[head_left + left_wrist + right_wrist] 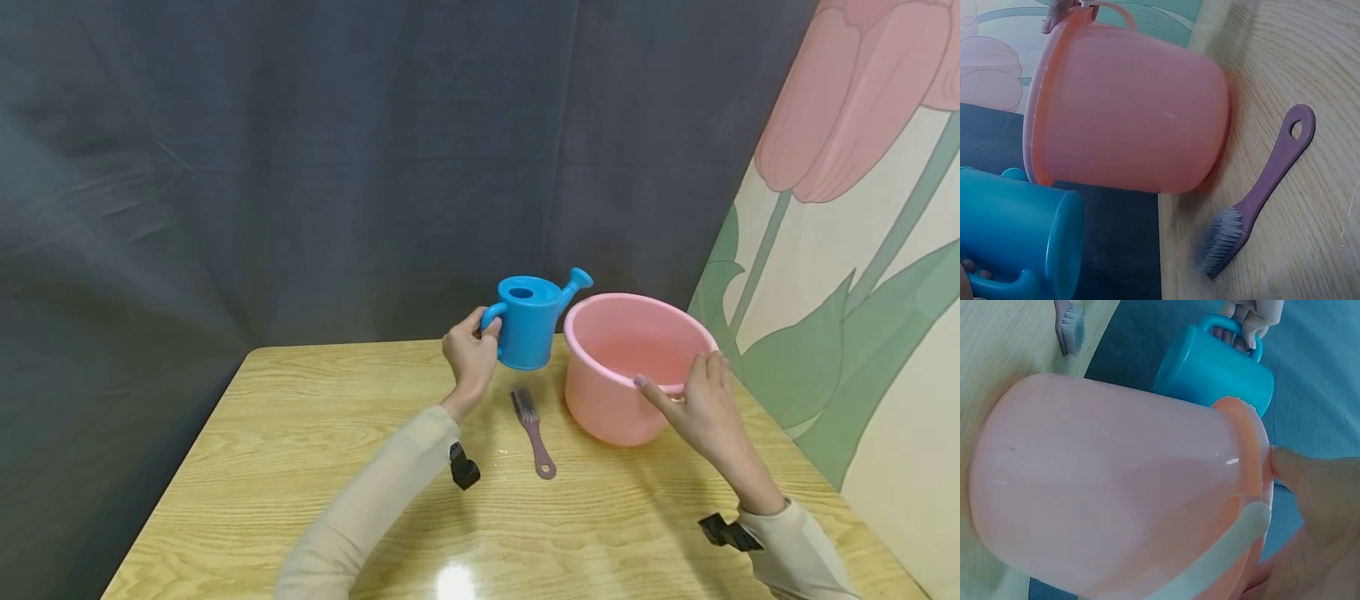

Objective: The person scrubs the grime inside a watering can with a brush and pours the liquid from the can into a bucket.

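Note:
My left hand (472,354) grips the looped handle of a blue watering can (527,325). The can hangs upright above the back of the table, its spout pointing right toward the pink bucket (611,408). On the bucket's near right rim rests my right hand (708,412), thumb and fingers spread along the edge. In the right wrist view the thumb touches the rim beside the pale bucket handle (1216,556). A purple brush (536,437) with grey bristles lies on the table left of the bucket, below the can.
The wood-grain table (315,433) ends at a dark curtain (337,167) behind. A wall painted with tulips (862,333) runs along the right side. Small drops or specks (501,452) show near the brush.

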`<state>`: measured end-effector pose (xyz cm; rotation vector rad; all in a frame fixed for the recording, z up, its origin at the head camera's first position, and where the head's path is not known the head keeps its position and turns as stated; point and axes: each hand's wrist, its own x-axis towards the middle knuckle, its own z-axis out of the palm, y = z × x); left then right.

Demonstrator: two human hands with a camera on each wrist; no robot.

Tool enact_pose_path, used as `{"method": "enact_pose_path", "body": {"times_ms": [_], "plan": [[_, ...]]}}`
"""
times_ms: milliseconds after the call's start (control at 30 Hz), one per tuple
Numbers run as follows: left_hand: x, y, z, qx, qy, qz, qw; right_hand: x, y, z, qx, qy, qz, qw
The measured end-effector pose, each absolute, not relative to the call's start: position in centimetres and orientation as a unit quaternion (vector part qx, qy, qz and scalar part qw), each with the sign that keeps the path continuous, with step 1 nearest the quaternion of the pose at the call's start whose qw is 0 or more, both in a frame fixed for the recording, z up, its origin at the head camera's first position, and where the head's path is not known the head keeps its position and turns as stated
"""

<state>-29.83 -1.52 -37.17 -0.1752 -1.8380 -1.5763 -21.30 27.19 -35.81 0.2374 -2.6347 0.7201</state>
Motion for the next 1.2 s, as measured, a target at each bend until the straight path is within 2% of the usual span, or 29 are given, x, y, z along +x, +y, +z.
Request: {"method": "enact_pose_path", "body": {"times_ms": [300,433,733,1033,1200], "plan": [[-29.9,-0.7,-37.4,-0.078,-0.712,-0.609,0.34,-21.9,28.5,-35.7,0.113,-0.91,0.285,0.279],[-30.0,-0.5,-37.4,-0.08,-0.712,-0.606,0.346,-22.2,29.1,-35.7,0.103,-0.908,0.28,0.294],[-30.0,0.0,-37.3,-0.099,-0.724,-0.575,0.368,-22.6,29.4,-36.0,0.105,-0.913,0.266,0.29],[-29.9,0.0,-37.3,-0.142,-0.752,-0.517,0.383,-22.4,29.7,-35.7,0.107,-0.928,0.278,0.224],[-29.8,0.1,-37.0,-0.166,-0.755,-0.489,0.404,-22.3,29.7,-35.8,0.12,-0.931,0.272,0.212]]}}
